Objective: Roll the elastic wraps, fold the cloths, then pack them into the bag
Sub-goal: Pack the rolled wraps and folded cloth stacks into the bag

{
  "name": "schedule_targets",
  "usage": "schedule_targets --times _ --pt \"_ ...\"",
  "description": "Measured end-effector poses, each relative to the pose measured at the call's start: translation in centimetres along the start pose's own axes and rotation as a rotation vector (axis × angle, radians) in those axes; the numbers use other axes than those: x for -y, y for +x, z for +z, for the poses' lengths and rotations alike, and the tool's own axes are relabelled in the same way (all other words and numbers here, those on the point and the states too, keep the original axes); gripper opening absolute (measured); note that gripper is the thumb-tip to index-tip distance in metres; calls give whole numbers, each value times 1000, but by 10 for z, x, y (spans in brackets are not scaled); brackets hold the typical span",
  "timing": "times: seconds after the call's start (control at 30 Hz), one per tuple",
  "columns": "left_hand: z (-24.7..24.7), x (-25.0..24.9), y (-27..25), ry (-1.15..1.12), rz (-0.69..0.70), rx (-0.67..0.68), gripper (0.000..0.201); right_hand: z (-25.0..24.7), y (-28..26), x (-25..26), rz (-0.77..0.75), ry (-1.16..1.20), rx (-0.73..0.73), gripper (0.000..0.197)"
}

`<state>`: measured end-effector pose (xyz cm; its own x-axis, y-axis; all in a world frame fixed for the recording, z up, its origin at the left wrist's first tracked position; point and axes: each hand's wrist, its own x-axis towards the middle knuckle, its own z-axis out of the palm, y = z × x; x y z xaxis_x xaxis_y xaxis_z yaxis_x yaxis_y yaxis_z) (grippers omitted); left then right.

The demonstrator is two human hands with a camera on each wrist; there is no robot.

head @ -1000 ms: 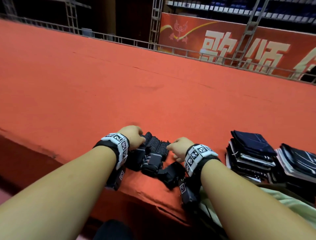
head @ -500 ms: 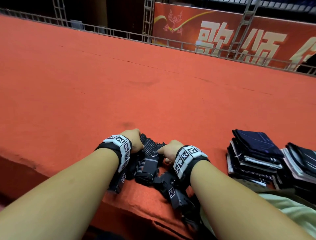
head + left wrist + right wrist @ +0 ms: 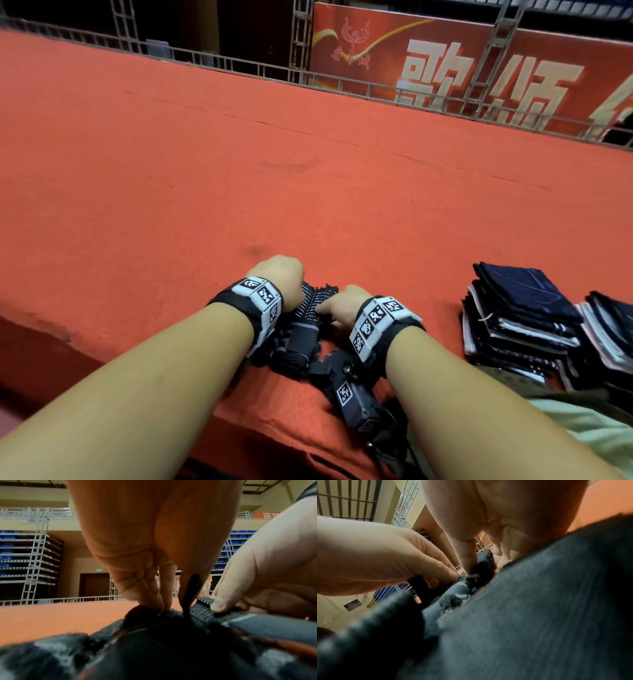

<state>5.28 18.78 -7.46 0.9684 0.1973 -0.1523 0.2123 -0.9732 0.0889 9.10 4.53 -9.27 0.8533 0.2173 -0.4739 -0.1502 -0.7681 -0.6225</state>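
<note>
Wrap: the black ribbed elastic wrap with grey bands (image 3: 310,317) lies on the red felt-covered table (image 3: 308,192), close to its near edge, between the two hands; part of it is already a tight coil nearest the person, with a flat ribbed tail running away from them.
Left hand: the left hand (image 3: 282,274) pinches the wrap's left side — fingertips (image 3: 161,605) curled down onto the fabric, clamped on it.
Right hand: the right hand (image 3: 344,305) grips the right side, thumb pressing the ribbed band in the left wrist view.
Handling: it looks light, soft and stretchy, so I judge it will spring loose unless the coil is kept under tension; best held at both ends of the coil, thumbs on top.
Cloths: two stacks of dark navy folded cloths (image 3: 520,318) sit well apart to the right.
Edges: the table's near lip drops off just behind the wrists — the coil could slide off it.
Room: wide bare felt ahead for rolling forward.
Bag: not identifiable in any view.
</note>
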Motion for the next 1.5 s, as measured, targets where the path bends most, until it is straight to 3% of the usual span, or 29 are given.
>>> schedule_targets --times 0.3,0.53,0.67,0.83,1.1,1.23,1.37,1.43,1.5 --pt "2 -9 -2 -6 -41 60 30 -10 -4 -2 -33 -26 -44 34" --pt "-5 -15 -6 -89 -80 39 17 -49 -15 -10 -96 133 -135 41" --pt "-29 -14 -18 -266 -91 -59 18 -84 -51 -15 -133 266 -187 28" --pt "-60 -41 -42 -579 26 -106 20 -134 -97 -38 -174 285 -204 24" --pt "-63 -120 -86 -677 211 142 28 -180 -168 -123 -117 155 -126 36" --pt "-44 -144 -108 -819 242 450 28 -162 -187 -156 -77 -73 -47 34" --pt "-22 -157 -127 -721 248 694 16 -137 -192 -172 -57 -145 -20 31" --pt "-12 -165 -134 -681 239 727 8 -126 -189 -178 -74 -202 -41 35" --pt "-4 -170 -132 -634 214 661 8 -118 -186 -183 -89 -308 -20 41"
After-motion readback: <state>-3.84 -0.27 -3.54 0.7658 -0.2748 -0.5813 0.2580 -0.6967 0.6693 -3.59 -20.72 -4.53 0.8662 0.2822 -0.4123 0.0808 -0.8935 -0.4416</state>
